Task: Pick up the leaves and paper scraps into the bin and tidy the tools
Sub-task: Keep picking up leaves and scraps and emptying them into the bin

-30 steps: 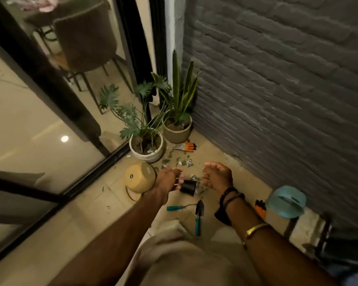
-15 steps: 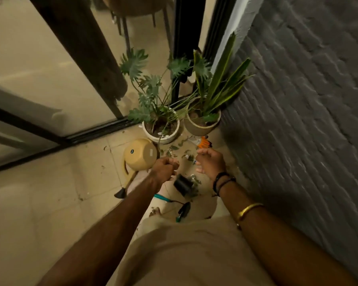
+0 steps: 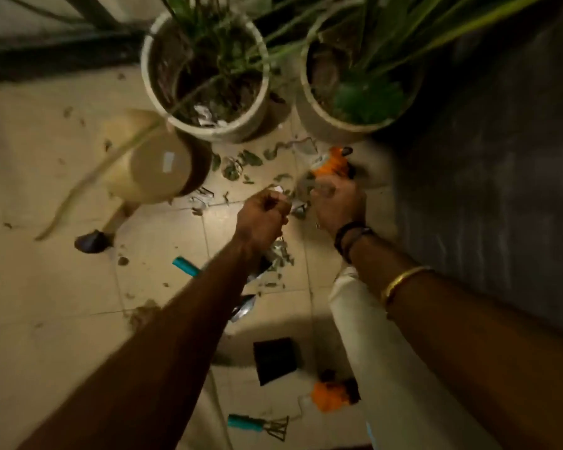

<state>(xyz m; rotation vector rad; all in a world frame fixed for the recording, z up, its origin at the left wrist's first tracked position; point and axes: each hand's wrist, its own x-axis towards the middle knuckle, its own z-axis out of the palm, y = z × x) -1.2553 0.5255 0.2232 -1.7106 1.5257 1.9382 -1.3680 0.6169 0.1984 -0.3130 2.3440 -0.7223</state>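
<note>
Teal plastic marked the nearest tool: a small hand rake (image 3: 257, 425) lay on the floor tiles (image 3: 62, 303), with an orange glove (image 3: 332, 393) just beside it. A dark square thing (image 3: 275, 355) sat a little beyond, and I could not tell whether it was the bin. Further on, a trowel (image 3: 242, 308) showed its blade from under the left forearm, and a small heap of leaves (image 3: 281, 254) lay against that arm.

Above the heap both hands worked close together over the litter. The left hand (image 3: 262, 217) was curled into a fist, with pale paper scraps (image 3: 277, 190) showing at its far edge, so it seemed to hold a gathered handful. The right hand (image 3: 337, 203) had its fingers bent down to the floor, right beside a second orange glove (image 3: 333, 164). Blur hid whether it gripped anything.

More leaves and scraps lay strewn between the hands and the pots. A yellow watering can (image 3: 153, 167) lay on its side to the left. Behind stood a white pot (image 3: 205, 76), with a scrap on its soil, and a beige pot (image 3: 355, 92).

The gathering would probably go best by raking the loose bits into one pile with the edge of the hand. The fist should stay closed and travel low to the bin, so nothing spills. The glove should be kept out of the handful and tidied with the tools afterwards.
</note>
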